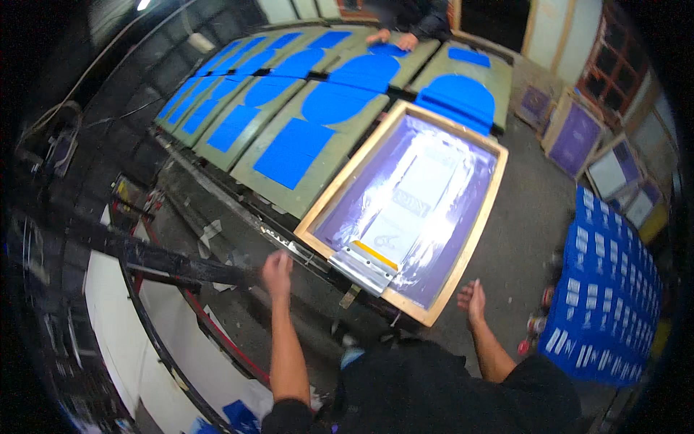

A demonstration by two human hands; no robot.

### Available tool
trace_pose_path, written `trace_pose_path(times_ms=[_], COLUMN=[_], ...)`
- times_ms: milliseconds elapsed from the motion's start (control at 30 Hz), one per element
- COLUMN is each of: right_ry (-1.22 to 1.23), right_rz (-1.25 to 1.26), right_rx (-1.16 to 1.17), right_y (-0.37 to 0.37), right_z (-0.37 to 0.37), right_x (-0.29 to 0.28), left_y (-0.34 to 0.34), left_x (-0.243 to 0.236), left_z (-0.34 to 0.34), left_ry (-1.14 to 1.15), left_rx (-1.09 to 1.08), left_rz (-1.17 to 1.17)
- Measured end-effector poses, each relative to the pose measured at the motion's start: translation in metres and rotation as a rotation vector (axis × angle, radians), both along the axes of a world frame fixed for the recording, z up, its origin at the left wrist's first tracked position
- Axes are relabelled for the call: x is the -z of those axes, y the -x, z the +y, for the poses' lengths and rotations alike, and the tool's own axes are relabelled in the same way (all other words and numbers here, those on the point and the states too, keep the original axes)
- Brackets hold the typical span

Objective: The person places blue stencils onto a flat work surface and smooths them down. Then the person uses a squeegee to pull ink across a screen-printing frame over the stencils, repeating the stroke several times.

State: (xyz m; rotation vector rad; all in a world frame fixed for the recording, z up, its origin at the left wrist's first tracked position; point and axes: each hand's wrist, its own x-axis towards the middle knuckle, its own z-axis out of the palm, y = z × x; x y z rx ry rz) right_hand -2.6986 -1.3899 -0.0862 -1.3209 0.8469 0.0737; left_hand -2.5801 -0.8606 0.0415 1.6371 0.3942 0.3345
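A wooden-framed printing screen (463, 253) with a purple mesh lies tilted over the long table. A metal squeegee with a yellow strip (365, 264) rests at its near end. My left hand (276, 273) hovers just left of the screen's near corner, fingers loosely curled, holding nothing. My right hand (471, 296) is open, palm up, just off the frame's near right edge. Neither hand touches the frame.
Green pallets with blue fabric pieces (289, 152) run along the table (217, 188). Another person's hands (390, 37) press on a far blue piece. A stack of printed blue pieces (607, 289) stands at right. Framed screens (575, 137) lean on the far wall.
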Motion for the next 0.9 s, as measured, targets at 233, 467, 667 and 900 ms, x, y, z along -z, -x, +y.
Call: trace_pose_path(times_ms=[233, 467, 667, 900], right_ry=[0.203, 0.543, 0.7, 0.698], right_rz=[-0.021, -0.032, -0.268, -0.252], right_rx=[0.247, 0.345, 0.374, 0.377], right_y=[-0.04, -0.066, -0.089, -0.145], right_z=[0.094, 0.116, 0.094, 0.069], right_x=[-0.103, -0.113, -0.117, -0.095], left_y=[-0.228, -0.245, -0.274, -0.278], left_x=[0.017, 0.025, -0.003, 0.007], left_z=[-0.048, -0.065, -0.08, -0.092], left_ry=[-0.597, -0.486, -0.354, -0.259], left_rx=[0.653, 0.704, 0.725, 0.626], left_rz=[0.333, 0.251, 0.116, -0.011])
